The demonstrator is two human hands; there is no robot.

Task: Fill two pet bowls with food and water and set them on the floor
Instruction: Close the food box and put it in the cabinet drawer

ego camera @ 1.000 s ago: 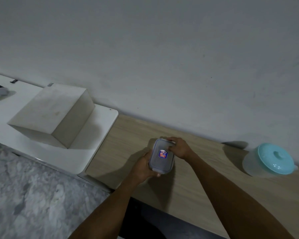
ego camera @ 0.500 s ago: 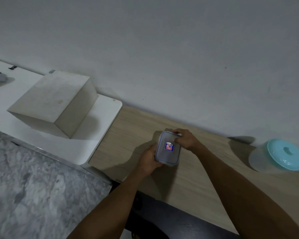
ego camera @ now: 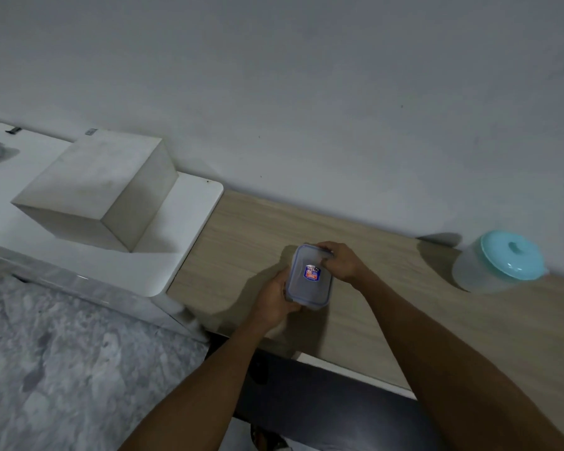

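Head view: left hand point(ego camera: 272, 299) clamps clear lidded container point(ego camera: 310, 276) from its near-left side over the wooden counter point(ego camera: 241, 229). Right hand point(ego camera: 341, 262) pinches the far-edge latch. Contents unreadable, probably opaque glare. Teal-lidded jug point(ego camera: 502, 260) well right.

A lidded container point(ego camera: 310, 276) sits on the counter point(ego camera: 241, 229), a box point(ego camera: 95, 190) left, a pitcher point(ego camera: 498, 260) right

Dim bluish light, soft shadows falling left, wide-angle bending at edges, slight blur
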